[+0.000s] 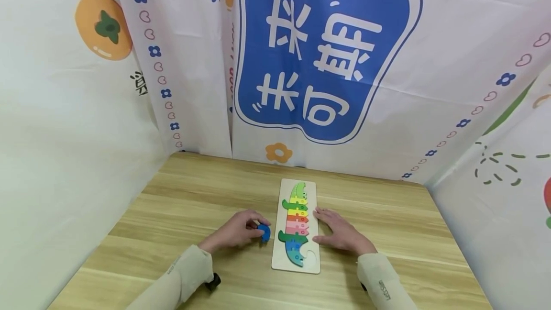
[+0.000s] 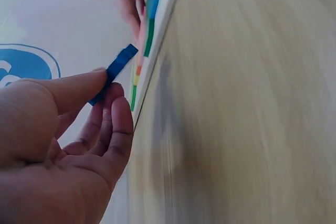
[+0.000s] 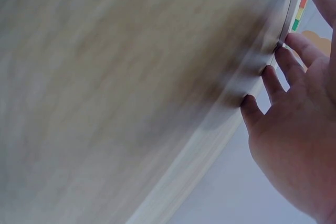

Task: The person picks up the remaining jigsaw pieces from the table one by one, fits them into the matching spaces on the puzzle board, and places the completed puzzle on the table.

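My left hand [image 1: 236,228] pinches a blue puzzle piece [image 1: 264,233] between thumb and fingers, just left of the puzzle board. In the left wrist view the blue puzzle piece [image 2: 114,72] is seen edge-on, held above the table. The pale wooden board [image 1: 280,262] carries a crocodile-shaped row of coloured pieces [image 1: 297,219], green, yellow, orange, pink and blue. Near its lower right corner a curled, unfilled recess [image 1: 311,255] shows bare wood. On the board's right side, my right hand [image 1: 342,233] lies with fingers extended, fingertips at the edge.
The wood-grain table [image 1: 206,181] extends around the board. Printed white cloth [image 1: 198,61] hangs behind the far edge and along both sides. A black object [image 1: 213,282] sits at the left wrist, by the sleeve.
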Available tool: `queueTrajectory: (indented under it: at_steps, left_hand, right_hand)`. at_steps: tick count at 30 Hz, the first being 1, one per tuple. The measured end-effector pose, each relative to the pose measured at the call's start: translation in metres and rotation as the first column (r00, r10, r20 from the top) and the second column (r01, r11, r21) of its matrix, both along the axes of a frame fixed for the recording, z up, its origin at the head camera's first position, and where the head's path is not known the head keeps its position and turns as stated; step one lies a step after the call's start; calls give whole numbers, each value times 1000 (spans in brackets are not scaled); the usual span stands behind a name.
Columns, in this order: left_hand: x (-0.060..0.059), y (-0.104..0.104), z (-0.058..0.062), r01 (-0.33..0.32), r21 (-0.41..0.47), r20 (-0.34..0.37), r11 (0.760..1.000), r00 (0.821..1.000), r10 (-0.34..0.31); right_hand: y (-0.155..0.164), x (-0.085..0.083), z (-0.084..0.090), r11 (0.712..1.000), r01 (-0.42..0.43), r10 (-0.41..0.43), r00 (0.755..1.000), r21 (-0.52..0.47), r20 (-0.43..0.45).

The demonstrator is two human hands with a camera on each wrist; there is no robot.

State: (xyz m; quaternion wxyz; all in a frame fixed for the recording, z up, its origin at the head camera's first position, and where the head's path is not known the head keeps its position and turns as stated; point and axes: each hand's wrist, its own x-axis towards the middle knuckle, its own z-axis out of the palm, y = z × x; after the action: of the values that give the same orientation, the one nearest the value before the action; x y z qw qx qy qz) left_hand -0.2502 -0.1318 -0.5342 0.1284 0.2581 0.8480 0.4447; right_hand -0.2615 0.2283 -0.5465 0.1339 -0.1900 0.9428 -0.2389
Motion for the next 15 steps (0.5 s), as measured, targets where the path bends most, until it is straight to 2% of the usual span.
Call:
queueTrajectory:
  at_steps: [9, 15]
  left_hand:
    - [1, 10, 4, -3, 107, 66, 994, 998, -4]
    - [2, 13, 0, 12, 146, 85, 989, 996, -24]
  right_hand:
    - [0, 0, 0, 1000, 6, -6, 1000, -10, 8]
    - [0, 0, 0, 1000, -1, 1, 1000, -4, 12]
